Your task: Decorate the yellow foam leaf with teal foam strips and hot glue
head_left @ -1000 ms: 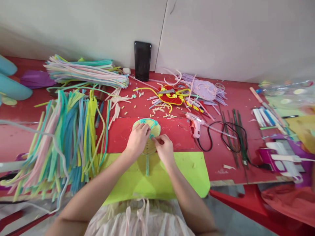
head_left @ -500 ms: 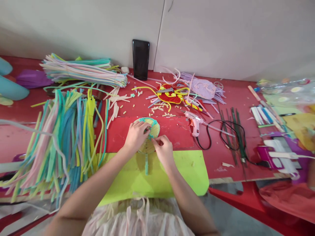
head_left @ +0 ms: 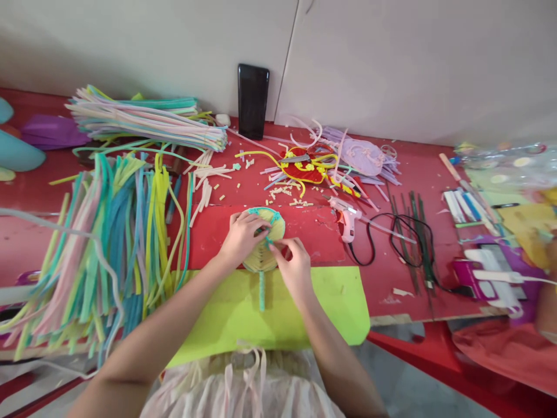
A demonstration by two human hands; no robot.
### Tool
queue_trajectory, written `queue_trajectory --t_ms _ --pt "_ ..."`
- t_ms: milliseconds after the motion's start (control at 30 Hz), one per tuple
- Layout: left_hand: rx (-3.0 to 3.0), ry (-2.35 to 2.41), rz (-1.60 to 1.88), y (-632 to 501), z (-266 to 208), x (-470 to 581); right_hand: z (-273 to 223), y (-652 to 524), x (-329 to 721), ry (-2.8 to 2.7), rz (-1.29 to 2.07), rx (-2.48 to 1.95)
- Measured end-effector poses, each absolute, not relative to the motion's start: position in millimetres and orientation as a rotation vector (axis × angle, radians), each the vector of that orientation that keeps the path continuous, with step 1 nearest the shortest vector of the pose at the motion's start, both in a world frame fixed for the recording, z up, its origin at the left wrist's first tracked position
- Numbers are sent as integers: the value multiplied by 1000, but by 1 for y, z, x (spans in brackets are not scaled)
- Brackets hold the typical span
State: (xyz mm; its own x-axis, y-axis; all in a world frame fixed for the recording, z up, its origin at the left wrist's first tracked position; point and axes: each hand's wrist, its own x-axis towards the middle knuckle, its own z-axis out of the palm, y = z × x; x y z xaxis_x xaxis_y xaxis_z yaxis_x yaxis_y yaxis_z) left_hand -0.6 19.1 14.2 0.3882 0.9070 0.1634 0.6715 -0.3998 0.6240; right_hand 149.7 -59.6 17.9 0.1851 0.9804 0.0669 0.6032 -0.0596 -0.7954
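In front of me a round yellow fan (head_left: 256, 262) lies on the table, trimmed with teal pipe cleaner along its upper edge. Its teal twisted handle (head_left: 261, 291) points toward me over a lime-green sheet (head_left: 322, 307). My left hand (head_left: 245, 235) rests over the fan's left side, thumb and fingers closed on a teal pipe cleaner (head_left: 268, 239) at its middle. From the right, my right hand (head_left: 292, 260) pinches the same teal piece between thumb and forefinger. The fingers partly hide the fan's centre.
Pipe cleaner bundles (head_left: 143, 125) fill the left side. A pink glue gun (head_left: 347, 219) with a black cord lies right of the fan. Behind are scissors (head_left: 296, 159), cut scraps and a lilac oval piece (head_left: 361, 155). A black phone (head_left: 253, 101) leans on the wall.
The view has shifted slightly. My right hand has lifted a little and drawn slightly right, its fingers still on the teal piece. My left hand stays over the fan.
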Motion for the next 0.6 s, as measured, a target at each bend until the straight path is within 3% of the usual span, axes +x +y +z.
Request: queue_trajectory --t_ms 600 --pt "2239 1354 696 17 17 1 27 -57 151 -1356 932 -1837"
